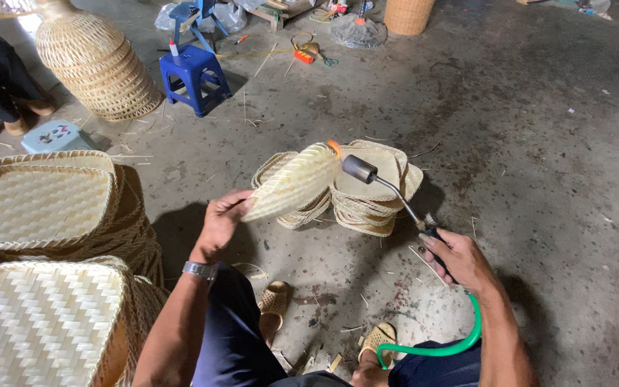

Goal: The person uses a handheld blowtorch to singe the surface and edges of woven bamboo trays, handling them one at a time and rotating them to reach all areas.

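Left hand [218, 222] grips a shallow woven bamboo tray [294, 183] tilted above the concrete floor [539, 179], right hand [456, 259] clenches a metal gas torch [385, 186] flaming at its rim, with stacked trays [367, 197] just behind and a blue plastic stool [195, 79] farther off.

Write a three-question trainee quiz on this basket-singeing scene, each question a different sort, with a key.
1. True or false: the left hand holds a woven tray.
2. The right hand grips a: A) brush B) gas torch C) knife
3. Fill in: the green ____ trails from the torch's handle.

Key: 1 true. 2 B, its small flame at the tray's edge. 3 hose.
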